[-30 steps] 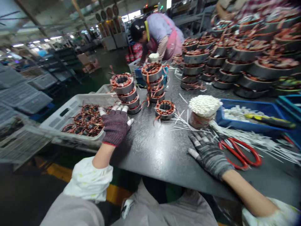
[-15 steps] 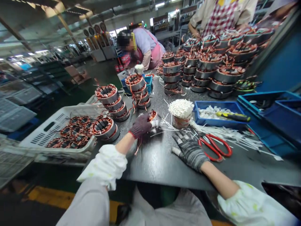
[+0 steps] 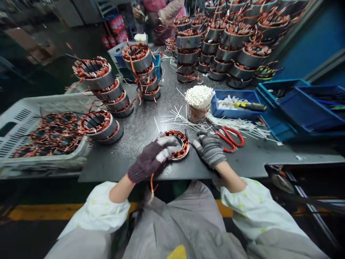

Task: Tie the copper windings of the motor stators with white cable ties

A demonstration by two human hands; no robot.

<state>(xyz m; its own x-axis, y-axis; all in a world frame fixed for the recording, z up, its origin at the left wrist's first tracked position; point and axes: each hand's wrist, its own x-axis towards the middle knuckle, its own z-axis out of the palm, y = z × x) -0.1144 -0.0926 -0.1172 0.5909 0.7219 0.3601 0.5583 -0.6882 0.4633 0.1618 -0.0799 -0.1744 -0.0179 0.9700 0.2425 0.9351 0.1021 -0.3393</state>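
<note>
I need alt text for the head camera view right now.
A purple-gloved left hand holds a copper-wound metal ring on a dark grey worktable, with a grey-gloved right hand between it and red-handled scissors. Beyond them stand stacks of similar rings, a tub of thin white sticks and a blue plastic tray.

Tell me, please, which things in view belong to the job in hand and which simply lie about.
Apparently the job: copper-wound ring; left hand, on it; right hand, beside it.
Apparently lying about: red-handled scissors; yellow-and-black tool; blue tray.
</note>
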